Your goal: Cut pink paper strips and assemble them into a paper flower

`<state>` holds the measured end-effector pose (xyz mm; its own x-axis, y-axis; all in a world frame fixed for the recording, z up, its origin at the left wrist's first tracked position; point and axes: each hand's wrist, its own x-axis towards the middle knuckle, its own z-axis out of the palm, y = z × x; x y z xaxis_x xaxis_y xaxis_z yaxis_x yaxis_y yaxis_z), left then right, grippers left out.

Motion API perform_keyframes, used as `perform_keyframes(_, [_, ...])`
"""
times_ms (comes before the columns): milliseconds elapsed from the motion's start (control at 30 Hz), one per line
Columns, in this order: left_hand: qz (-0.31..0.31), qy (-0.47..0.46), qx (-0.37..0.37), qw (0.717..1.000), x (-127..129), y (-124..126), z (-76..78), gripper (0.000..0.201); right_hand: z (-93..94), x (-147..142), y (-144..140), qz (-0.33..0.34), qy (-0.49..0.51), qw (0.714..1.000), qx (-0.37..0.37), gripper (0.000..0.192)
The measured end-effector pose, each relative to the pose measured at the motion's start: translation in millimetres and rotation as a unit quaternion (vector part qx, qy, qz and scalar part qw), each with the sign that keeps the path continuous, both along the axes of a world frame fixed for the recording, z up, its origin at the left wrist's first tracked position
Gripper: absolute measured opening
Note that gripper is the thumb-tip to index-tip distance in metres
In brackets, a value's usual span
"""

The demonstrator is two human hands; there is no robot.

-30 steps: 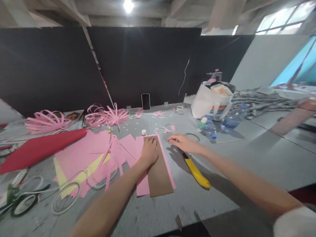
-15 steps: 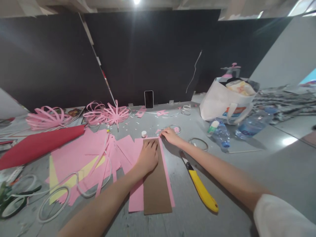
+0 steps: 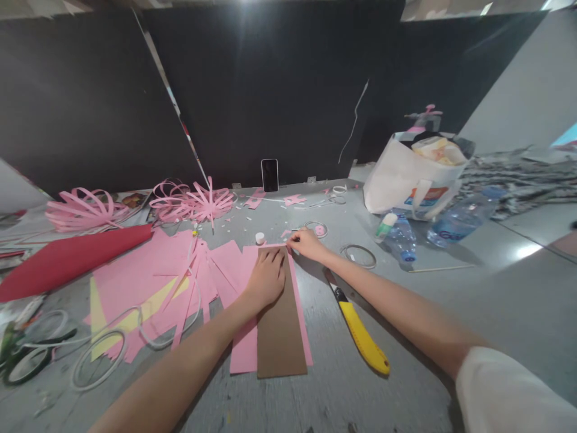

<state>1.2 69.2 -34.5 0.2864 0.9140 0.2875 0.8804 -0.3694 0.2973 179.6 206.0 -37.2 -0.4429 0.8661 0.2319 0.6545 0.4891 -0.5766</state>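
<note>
My left hand (image 3: pixel 267 278) lies flat, fingers apart, on a brown cardboard strip (image 3: pixel 280 337) that rests on a pink paper sheet (image 3: pixel 243 355). My right hand (image 3: pixel 305 244) sits at the far right corner of that strip, fingers pinched on a thin dark pen-like thing whose tip touches the pink edge; it is too small to name for sure. A yellow utility knife (image 3: pixel 360 334) lies on the grey table (image 3: pixel 406 337) just right of the strip, under my right forearm.
More pink and yellow sheets (image 3: pixel 153 282) and a red paper roll (image 3: pixel 67 258) lie to the left, with wire loops (image 3: pixel 94 367) and scissors (image 3: pixel 27 361). Pink paper flowers (image 3: pixel 193 204), a phone (image 3: pixel 269 175), a white bag (image 3: pixel 406 180) and water bottles (image 3: pixel 399 236) stand farther back.
My right hand moved left from the table beside the knife to the strip's far right corner. The view tilted down and shifted; my left hand stayed pressed on the cardboard.
</note>
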Motion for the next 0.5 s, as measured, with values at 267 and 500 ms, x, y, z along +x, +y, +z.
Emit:
perform_keyframes(267, [0.012, 0.003, 0.001, 1.0, 3.0, -1.2, 3.0, 0.047, 0.4, -0.6, -0.6, -0.01, -0.001, 1.0, -0.009, 0.026])
perform_keyframes(500, [0.01, 0.01, 0.02, 1.0, 3.6, -0.8, -1.3, 0.044, 2.5, 0.6, -1.2, -0.005, -0.004, 1.0, -0.023, 0.028])
